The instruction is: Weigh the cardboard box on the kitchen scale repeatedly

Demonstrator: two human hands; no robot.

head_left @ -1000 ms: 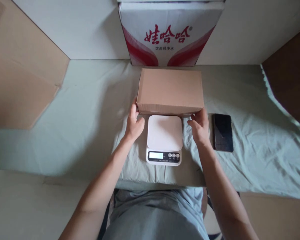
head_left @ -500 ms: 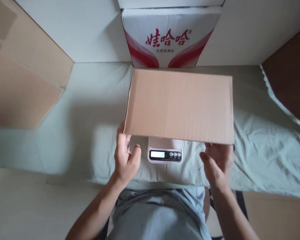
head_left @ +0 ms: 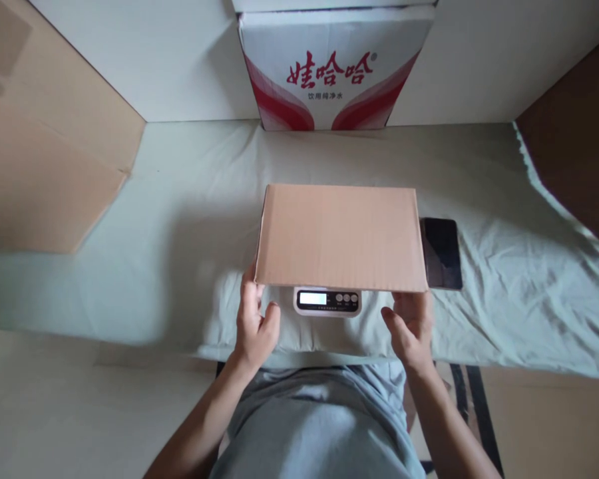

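A closed brown cardboard box (head_left: 341, 238) lies level over a white digital kitchen scale (head_left: 328, 313), hiding its platform. The scale's lit display and round buttons show below the box's near edge. Whether the box rests on the platform I cannot tell. My left hand (head_left: 256, 326) grips the near left corner, thumb free of it and fingers partly hidden beneath. At the near right corner, my right hand (head_left: 410, 329) supports the box in the same way. Just beyond the box's right side lies a dark smartphone (head_left: 442, 254).
A pale green cloth (head_left: 204, 159) covers the table. At the back stands a white and red carton (head_left: 334, 73) with red lettering. A large cardboard panel (head_left: 44, 153) rises at the left, a dark brown one (head_left: 574, 133) at the right.
Both hands have brought the box down and closer to the scale, so it looks smaller. The smartphone, hidden before, has come into view on the right.
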